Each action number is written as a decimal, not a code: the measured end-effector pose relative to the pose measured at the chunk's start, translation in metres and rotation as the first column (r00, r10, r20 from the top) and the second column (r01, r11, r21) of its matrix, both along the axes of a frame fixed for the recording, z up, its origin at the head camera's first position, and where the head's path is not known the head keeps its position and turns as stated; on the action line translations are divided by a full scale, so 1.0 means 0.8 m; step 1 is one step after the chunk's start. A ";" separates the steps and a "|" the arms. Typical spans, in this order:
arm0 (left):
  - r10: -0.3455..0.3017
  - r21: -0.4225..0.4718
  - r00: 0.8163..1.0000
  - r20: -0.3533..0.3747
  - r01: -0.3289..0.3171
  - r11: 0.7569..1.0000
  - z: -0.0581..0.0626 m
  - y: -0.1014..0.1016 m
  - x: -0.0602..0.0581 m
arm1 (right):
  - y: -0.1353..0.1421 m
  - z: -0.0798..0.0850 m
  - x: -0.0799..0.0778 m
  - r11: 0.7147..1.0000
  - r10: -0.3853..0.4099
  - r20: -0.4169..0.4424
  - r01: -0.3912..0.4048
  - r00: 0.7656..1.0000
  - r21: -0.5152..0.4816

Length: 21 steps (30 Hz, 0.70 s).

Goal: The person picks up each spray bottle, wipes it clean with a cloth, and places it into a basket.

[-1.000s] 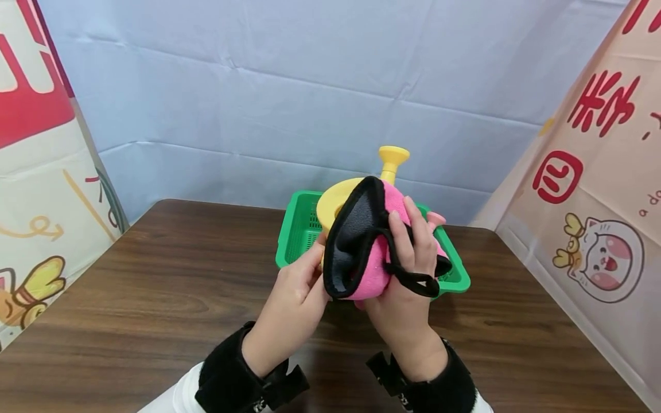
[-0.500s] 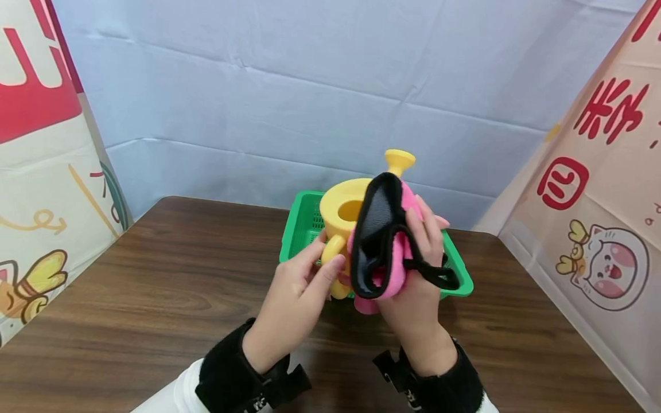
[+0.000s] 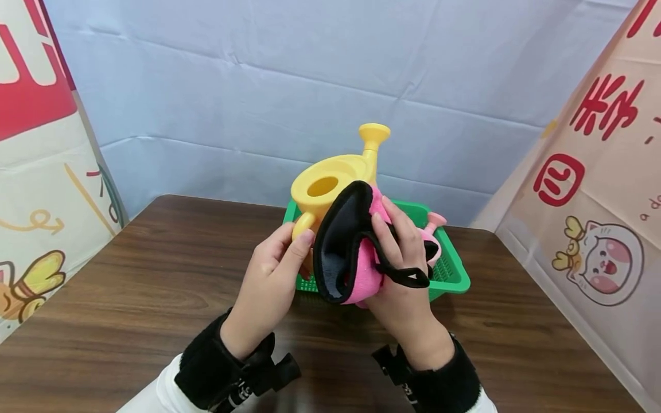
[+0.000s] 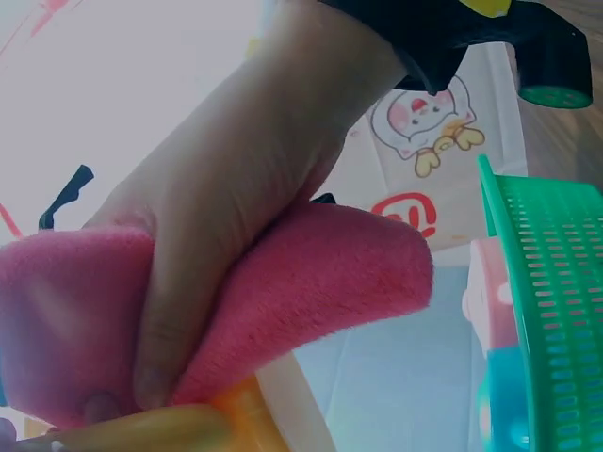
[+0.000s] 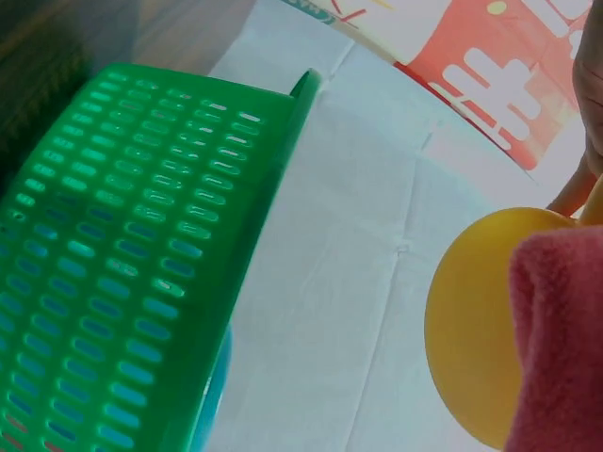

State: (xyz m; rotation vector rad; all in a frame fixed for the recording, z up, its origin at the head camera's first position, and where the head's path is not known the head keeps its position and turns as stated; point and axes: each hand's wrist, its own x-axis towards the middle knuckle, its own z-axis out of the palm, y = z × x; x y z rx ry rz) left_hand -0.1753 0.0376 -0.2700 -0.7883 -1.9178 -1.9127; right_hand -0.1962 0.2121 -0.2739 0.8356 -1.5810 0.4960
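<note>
In the head view my left hand (image 3: 263,275) grips the handle of a yellow toy watering can (image 3: 335,166), its spout pointing up and away. The can hangs over the back left of the green basket. My right hand (image 3: 405,264) holds a pink fuzzy fabric piece (image 3: 368,275) with black lining, black trim and a black strap. That piece overlaps the can's lower right in view; whether they touch cannot be told. In the left wrist view my right hand's fingers wrap round the pink fabric (image 4: 320,292). The right wrist view shows the can's rounded yellow side (image 5: 476,330).
The green slotted basket (image 3: 457,278) stands on the brown wooden table (image 3: 206,275), below both hands. A small pink thing with a flared spout (image 3: 436,221) pokes up at its right. Blue shows through the slots in the right wrist view. A pale blue sheet (image 3: 258,103) hangs behind.
The yellow watering can has moved up and left with my left hand, showing more of itself. The pink fabric piece shifted right, then back left with my right hand.
</note>
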 end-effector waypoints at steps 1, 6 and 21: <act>-0.013 0.006 1.000 0.007 0.013 1.000 0.000 0.000 0.001 | 0.001 0.002 0.000 0.999 0.032 -0.002 -0.032 0.999 -0.015; -0.092 0.029 0.996 0.011 0.092 0.995 -0.001 0.003 0.003 | 0.018 0.003 -0.003 0.956 0.244 0.103 -0.221 0.964 -0.192; -0.054 0.075 0.997 -0.062 0.059 0.995 0.001 0.005 0.005 | 0.039 0.007 0.004 0.812 0.556 0.427 -0.355 0.714 -0.463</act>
